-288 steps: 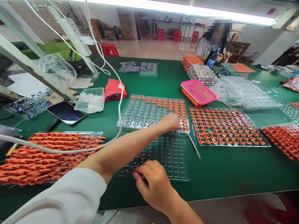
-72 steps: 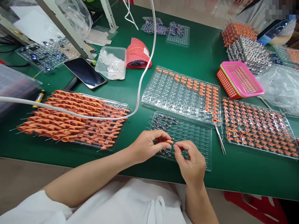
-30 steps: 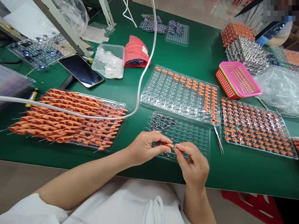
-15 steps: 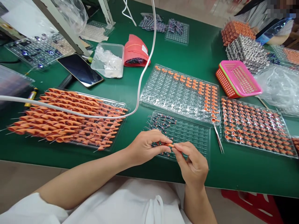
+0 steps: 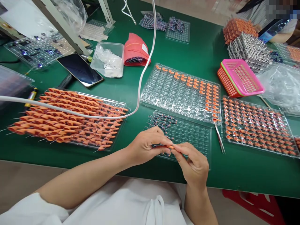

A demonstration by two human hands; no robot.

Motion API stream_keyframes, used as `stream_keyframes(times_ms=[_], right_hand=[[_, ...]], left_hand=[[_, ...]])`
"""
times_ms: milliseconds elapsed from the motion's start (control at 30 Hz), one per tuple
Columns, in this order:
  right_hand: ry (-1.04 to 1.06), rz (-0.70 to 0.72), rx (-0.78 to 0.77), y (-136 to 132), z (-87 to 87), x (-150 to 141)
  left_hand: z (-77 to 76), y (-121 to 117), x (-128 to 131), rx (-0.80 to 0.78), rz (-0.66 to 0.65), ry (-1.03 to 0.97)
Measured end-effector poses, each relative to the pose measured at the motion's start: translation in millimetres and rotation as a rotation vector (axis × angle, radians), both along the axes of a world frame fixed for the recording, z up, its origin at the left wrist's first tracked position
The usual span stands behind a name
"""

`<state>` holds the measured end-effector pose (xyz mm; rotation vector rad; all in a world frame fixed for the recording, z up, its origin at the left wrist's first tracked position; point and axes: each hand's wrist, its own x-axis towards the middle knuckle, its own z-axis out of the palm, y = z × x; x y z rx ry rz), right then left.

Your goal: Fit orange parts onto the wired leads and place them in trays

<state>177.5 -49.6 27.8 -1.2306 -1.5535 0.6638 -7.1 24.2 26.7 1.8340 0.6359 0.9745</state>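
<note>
My left hand (image 5: 146, 146) pinches a small orange sleeve (image 5: 171, 147) over the near clear tray (image 5: 194, 135), which holds several dark wired components at its left end. My right hand (image 5: 192, 162) meets it fingertip to fingertip, pinching the other end of the same piece. Beyond them lies a larger clear tray (image 5: 168, 93) partly filled with orange parts along its right side. At my left a tray of long orange sleeves (image 5: 67, 117) lies under a white cable (image 5: 140, 84).
Tweezers (image 5: 219, 138) lie between the trays. A full tray of orange parts (image 5: 257, 125) sits at right, a pink basket (image 5: 239, 78) behind it. A phone (image 5: 79, 69), a clear box (image 5: 109, 59) and a red pouch (image 5: 136, 50) are farther back. Another person's arm shows at top right.
My hands have closed together over the near tray; the right fingertips now touch the orange sleeve held by the left. Earlier my left hand reached to the far tray.
</note>
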Motion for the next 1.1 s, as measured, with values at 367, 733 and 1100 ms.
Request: stream_keyframes(times_ms=[367, 733, 1100], right_hand=[[0.003, 0.005, 0.047, -0.4, -0.6, 0.3], [-0.038, -0.092, 0.038, -2.3, 0.3, -2.0], [-0.105, -0.223, -0.025, -2.9, 0.5, -2.6]], left_hand=[[4.8, -0.9, -0.5, -0.105, -0.026, 0.060], [4.9, -1.8, 0.8, -0.029, 0.015, 0.056], [3.0, -5.8, 2.3, 0.219, 0.103, 0.108]])
